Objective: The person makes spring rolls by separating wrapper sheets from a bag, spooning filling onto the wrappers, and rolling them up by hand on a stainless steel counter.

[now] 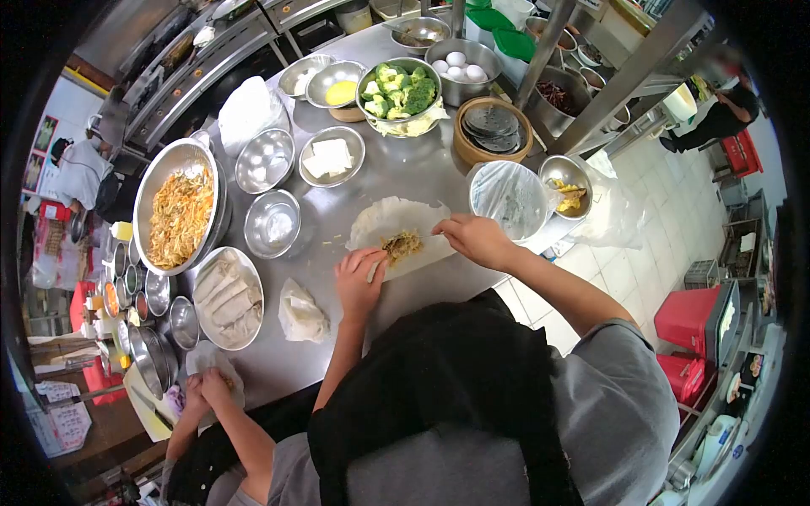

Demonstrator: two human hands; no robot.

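Note:
A thin, pale round wrapper [381,221] lies flat on the steel table in front of me, with a small heap of shredded filling [403,245] on it. My left hand [359,282] is at the wrapper's left edge beside the filling, fingers curled in against it. From the right, my right hand [477,240] pinches a thin metal utensil [429,235] whose tip reaches the filling; its head is hidden there. A plate of rolled wrappers [228,299] stands to the left, and a pale, crumpled plastic bag [302,312] lies nearer my left forearm.
A large bowl of shredded filling [181,218] stands at left. Behind are metal bowls, a broccoli bowl [398,91], eggs [456,66] and a bamboo steamer [493,128]. A plastic-covered tub [508,200] sits close to my right hand. A co-worker's hands [209,390] work at lower left.

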